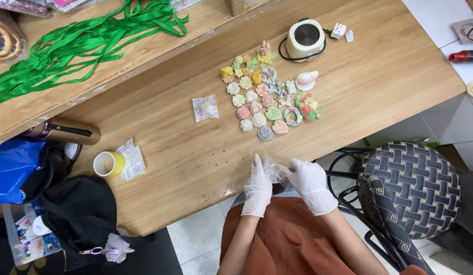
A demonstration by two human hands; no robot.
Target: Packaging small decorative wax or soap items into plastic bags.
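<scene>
Both my hands wear white gloves at the table's near edge. My left hand [257,187] and my right hand [310,182] together hold a small clear plastic bag [272,168] between their fingertips. Beyond them on the wooden table [185,147] lies a cluster of several small pastel flower and shell shapes [267,97]. A single piece wrapped in a clear bag [205,107] lies apart, to the left of the cluster.
A cream melting pot [305,39] with a black cord stands behind the cluster. A yellow tape roll [108,163] and white packets [132,159] lie left. Green ribbon [68,46] covers a raised shelf. A patterned chair [415,183] stands right, a black bag [81,214] left.
</scene>
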